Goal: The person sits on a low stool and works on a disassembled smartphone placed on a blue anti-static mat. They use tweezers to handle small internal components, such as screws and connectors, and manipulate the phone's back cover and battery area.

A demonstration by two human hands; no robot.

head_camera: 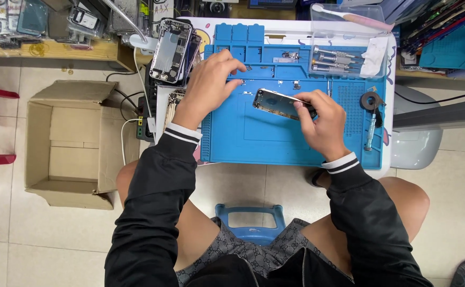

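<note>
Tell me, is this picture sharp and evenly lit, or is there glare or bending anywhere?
Head view: lit evenly and mostly sharp; the phone shell in the right hand shows a pale sheen; the left hand looks slightly soft; edges bow a little.

Open cardboard box (73,146) on floor left; screwdrivers (334,59) in clear tray; tape roll (371,100); blue stool (250,221).

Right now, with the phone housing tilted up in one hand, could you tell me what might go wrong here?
1. The right hand holds the phone housing tilted above the blue mat by one end only; it could slip and drop.
2. The left hand reaches among small loose parts on the mat; a brush could scatter them.
3. The stack of opened phones leans at the table's left edge, above the cardboard box; a nudge might topple it.
</note>
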